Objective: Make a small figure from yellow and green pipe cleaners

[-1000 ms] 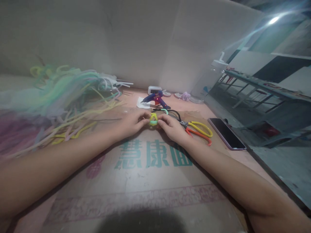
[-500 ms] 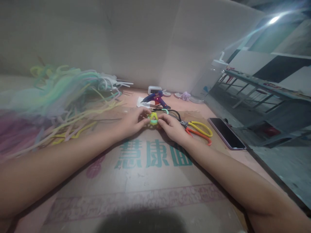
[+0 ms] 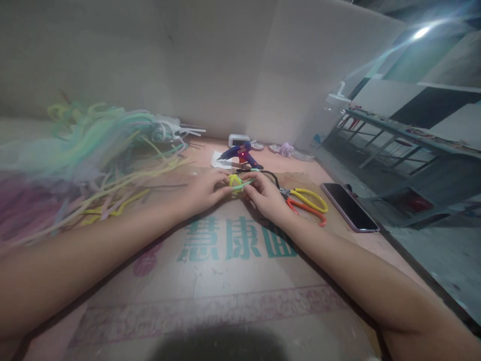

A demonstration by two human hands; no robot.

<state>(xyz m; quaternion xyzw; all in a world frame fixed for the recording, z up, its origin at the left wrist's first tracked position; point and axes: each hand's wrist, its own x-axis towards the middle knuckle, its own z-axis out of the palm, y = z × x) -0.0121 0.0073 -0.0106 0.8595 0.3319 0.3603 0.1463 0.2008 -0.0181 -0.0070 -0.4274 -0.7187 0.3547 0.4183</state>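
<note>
Between my fingertips is a small yellow and mint-green piece (image 3: 234, 181), shaped from bent fuzzy-looking strips. My left hand (image 3: 206, 190) pinches its left side with thumb and fingers. A mint-green strip (image 3: 247, 183) runs from the piece to the right, and my right hand (image 3: 266, 198) grips it between thumb and forefinger. Both hands are just above the printed cardboard (image 3: 221, 281). Fingers partly hide the piece, so its exact form is hard to make out.
Behind my hands lies a blue glue gun (image 3: 236, 151), its red light lit. A cutting tool with yellow and orange handles (image 3: 310, 198) and a phone (image 3: 350, 206) are to the right. Piled at the left are many coloured strips (image 3: 101, 135). A wall panel (image 3: 225, 65) rises behind.
The mint-green strip, earlier lying against the piece, now sticks out to the right into my right fingers. My right fingers have shifted up slightly. My left hand stays nearly in place.
</note>
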